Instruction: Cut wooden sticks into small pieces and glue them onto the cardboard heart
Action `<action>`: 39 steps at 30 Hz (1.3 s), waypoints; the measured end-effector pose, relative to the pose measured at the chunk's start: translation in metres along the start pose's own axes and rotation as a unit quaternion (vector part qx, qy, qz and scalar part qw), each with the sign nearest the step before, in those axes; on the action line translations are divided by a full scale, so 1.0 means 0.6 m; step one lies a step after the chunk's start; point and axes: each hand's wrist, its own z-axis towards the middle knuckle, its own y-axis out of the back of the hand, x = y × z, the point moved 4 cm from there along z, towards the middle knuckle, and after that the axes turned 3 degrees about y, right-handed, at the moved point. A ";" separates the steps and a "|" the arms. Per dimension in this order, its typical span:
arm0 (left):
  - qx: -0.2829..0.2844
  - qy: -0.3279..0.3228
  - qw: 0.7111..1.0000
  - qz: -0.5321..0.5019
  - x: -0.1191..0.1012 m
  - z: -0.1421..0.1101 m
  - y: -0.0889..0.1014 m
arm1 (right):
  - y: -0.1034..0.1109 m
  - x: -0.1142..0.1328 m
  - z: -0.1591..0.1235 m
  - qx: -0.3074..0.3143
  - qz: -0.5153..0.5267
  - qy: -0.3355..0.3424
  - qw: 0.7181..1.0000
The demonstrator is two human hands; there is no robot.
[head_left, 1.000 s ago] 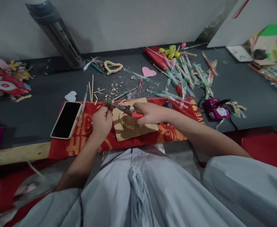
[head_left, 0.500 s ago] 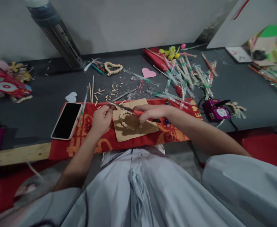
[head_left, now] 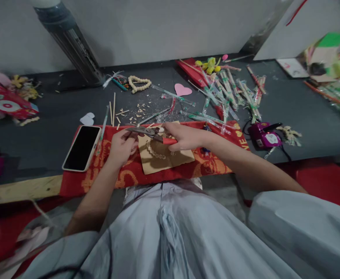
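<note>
My right hand (head_left: 184, 136) is closed around red-handled pliers (head_left: 148, 132), whose metal jaws reach left toward my left hand. My left hand (head_left: 122, 147) pinches at the tips of the jaws. Whatever small piece lies between its fingers is too hidden to make out. Below the pliers, a curved outline of small pale pieces (head_left: 155, 152) lies on a brown sheet of paper (head_left: 170, 164). That paper rests on a red and orange towel (head_left: 132, 178) at the table's front edge.
A phone (head_left: 82, 148) lies left of my hands. Behind them are loose sticks (head_left: 114, 108), cut bits (head_left: 139, 112), a pale heart-shaped frame (head_left: 139, 83), a pink heart (head_left: 182, 89) and plastic-wrapped sticks (head_left: 225, 89). A purple device (head_left: 263, 136) stands right, a tall dark bottle (head_left: 74, 46) back left.
The pliers have turned so that their jaws show broadside, with the handles spread wider in my right hand. My left hand has shifted slightly left.
</note>
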 end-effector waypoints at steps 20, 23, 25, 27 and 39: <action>0.025 0.011 0.999 0.023 -0.007 -0.001 0.006 | 0.015 0.038 -0.014 0.044 0.009 -0.105 0.993; 0.039 0.019 0.999 0.022 -0.007 0.000 0.006 | 0.014 0.028 -0.011 0.063 0.048 -0.099 0.992; 0.046 0.029 0.998 0.023 -0.007 0.000 0.005 | 0.011 0.021 -0.010 0.069 0.076 -0.095 0.990; 0.050 0.039 0.998 0.027 -0.007 -0.001 0.004 | 0.008 0.014 -0.009 0.067 0.107 -0.100 0.987; 0.046 -0.005 0.998 0.035 -0.009 0.012 0.002 | 0.010 0.004 -0.002 0.055 0.110 -0.153 0.981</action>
